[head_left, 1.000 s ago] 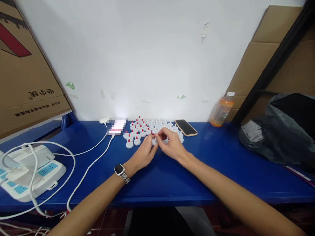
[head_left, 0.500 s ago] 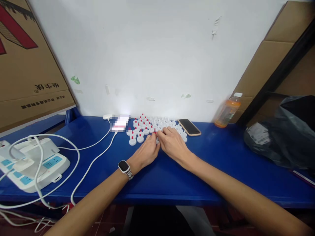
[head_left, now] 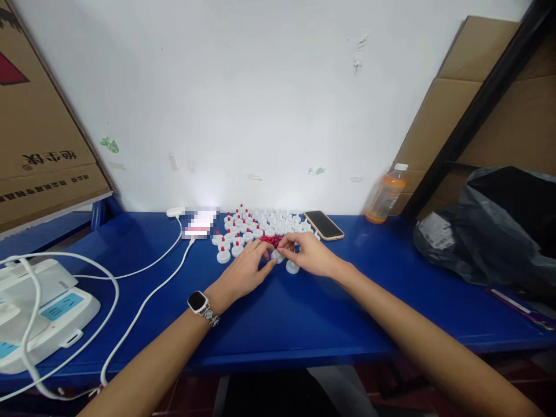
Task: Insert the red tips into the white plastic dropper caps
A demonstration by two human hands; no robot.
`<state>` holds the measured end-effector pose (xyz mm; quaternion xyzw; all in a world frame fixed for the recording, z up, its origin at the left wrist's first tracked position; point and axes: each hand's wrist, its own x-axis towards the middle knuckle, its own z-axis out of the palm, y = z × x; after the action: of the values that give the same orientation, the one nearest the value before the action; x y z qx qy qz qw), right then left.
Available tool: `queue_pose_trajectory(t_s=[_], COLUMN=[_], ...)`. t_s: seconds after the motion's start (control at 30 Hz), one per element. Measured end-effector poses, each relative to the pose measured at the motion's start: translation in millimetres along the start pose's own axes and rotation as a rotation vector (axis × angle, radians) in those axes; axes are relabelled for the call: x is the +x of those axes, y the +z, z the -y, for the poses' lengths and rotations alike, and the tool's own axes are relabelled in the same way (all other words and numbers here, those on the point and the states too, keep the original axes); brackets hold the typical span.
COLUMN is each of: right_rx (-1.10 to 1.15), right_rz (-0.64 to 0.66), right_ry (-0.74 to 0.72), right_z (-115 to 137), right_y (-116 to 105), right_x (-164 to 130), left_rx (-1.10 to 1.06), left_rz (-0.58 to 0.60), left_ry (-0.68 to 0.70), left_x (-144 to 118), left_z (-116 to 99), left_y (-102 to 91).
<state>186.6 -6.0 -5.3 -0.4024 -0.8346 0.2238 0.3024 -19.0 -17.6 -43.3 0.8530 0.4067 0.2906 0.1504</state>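
Several small white round caps (head_left: 243, 229), many with a red tip, stand in rows on the blue table (head_left: 304, 313) near the wall. A little heap of loose red pieces (head_left: 270, 238) lies in front of them. My left hand (head_left: 244, 271), with a watch on its wrist, and my right hand (head_left: 310, 255) meet over one white cap (head_left: 277, 255) and pinch it between the fingertips. Another white cap (head_left: 292, 267) lies just below my right hand.
A phone (head_left: 324, 225) lies face up right of the caps, with an orange drink bottle (head_left: 385, 193) further right. A dark plastic bag (head_left: 490, 231) sits at the right. White cables (head_left: 143, 301), a lit device (head_left: 198, 223) and a white power strip (head_left: 43, 313) lie left. Cardboard leans on both sides.
Both hands drew back a little from the rows toward me, and the heap of red pieces now shows beyond the fingers. The camera shifted slightly.
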Motion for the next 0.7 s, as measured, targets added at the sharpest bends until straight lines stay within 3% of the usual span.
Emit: queue_pose_trajectory(t_s=[0.17, 0.37, 0.43, 0.57, 0.63, 0.7], right_rx=[-0.307, -0.355, -0.436, -0.571, -0.543, -0.457], right_rz=[0.059, -0.046, -0.085, 0.000, 0.006, -0.072], right_ry=[-0.079, 0.073, 0.127, 0.182, 0.190, 0.179], right_z=[-4, -12, -19, -31, -32, -27], right_y=[-9, -24, -23, -16, -14, -15], right_x=[-5, 21, 40, 74, 79, 74], left_rx=[0.052, 0.083, 0.074, 0.054, 0.057, 0.064], left_rz=[0.040, 0.057, 0.030, -0.019, -0.048, -0.114], left_ry=[0.017, 0.078, 0.059, -0.006, -0.023, -0.027], left_x=[5, 14, 13, 7, 5, 5], left_z=[1, -6, -4, 4, 6, 5], left_y=[5.3, 11.4, 10.2, 2.0, -2.7, -6.3])
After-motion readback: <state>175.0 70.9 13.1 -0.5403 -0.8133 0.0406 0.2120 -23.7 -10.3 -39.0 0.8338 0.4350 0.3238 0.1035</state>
